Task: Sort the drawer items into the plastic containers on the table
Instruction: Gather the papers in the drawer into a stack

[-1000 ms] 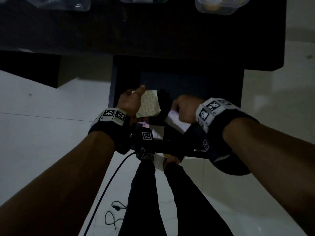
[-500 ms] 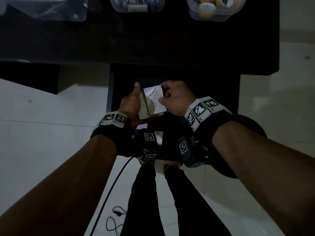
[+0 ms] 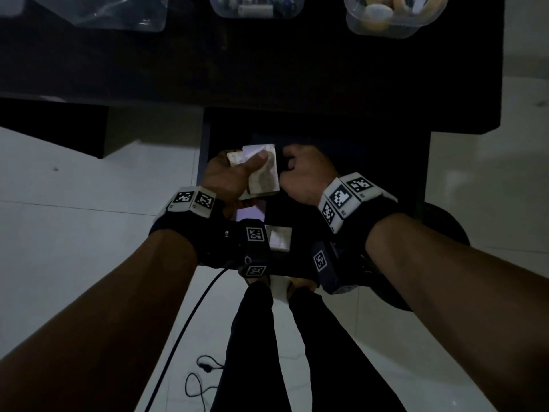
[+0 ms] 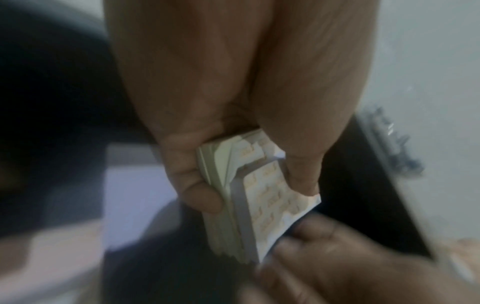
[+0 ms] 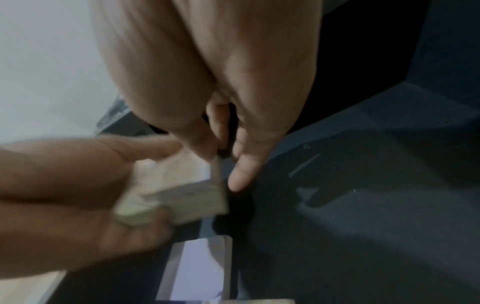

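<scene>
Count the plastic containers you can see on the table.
3, all cut off by the top edge of the head view: the left container, the middle container, and the right container holding tape rolls. More may lie beyond the frame.

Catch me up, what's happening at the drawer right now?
The person stands over the open drawer. Their left hand grips a stack of sticker sheets, thumb across the top. The right hand is at the stack's edge, fingers curled; whether it pinches a sheet is unclear. More sheets lie below in the drawer. The three plastic containers wait on the table.
</scene>
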